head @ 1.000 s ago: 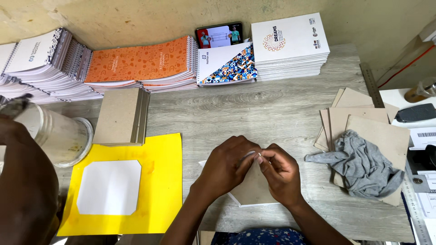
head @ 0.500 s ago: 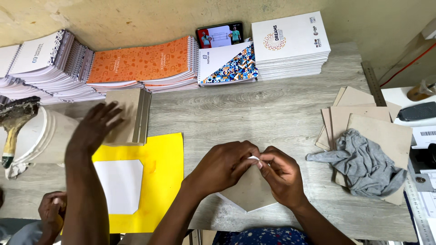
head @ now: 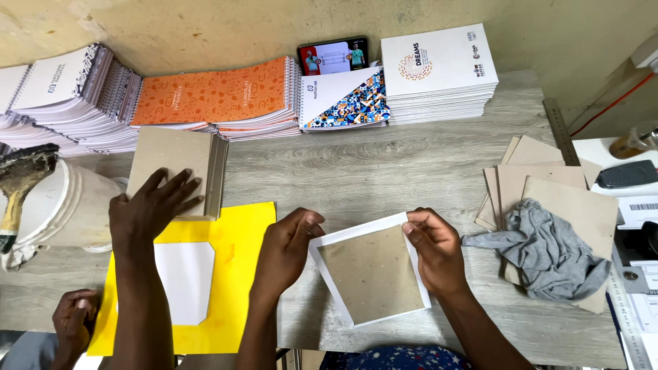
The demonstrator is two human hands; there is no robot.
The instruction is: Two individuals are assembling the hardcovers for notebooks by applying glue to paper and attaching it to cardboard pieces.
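Both my hands hold a brown board with white paper borders folded over its edges (head: 373, 274), lying on the wooden table (head: 384, 161). My left hand (head: 284, 247) grips its left edge, thumb near the top corner. My right hand (head: 432, 250) grips the upper right corner. To the left, another person's hand (head: 151, 209) rests on a stack of grey boards (head: 179, 171), beside a yellow sheet (head: 229, 267) with a white paper piece (head: 179, 282) on it.
A white bucket (head: 58, 205) with a glue brush (head: 20, 185) stands at far left. Stacks of spiral notebooks (head: 219, 96) and a phone (head: 334, 56) line the back wall. Loose boards (head: 548, 185) and a grey cloth (head: 545, 250) lie right. A second co-worker hand (head: 72, 318) is at bottom left.
My hands have spread apart, showing the wrapped board flat between them. The other person's hand has come down from mid-air onto the grey board stack.
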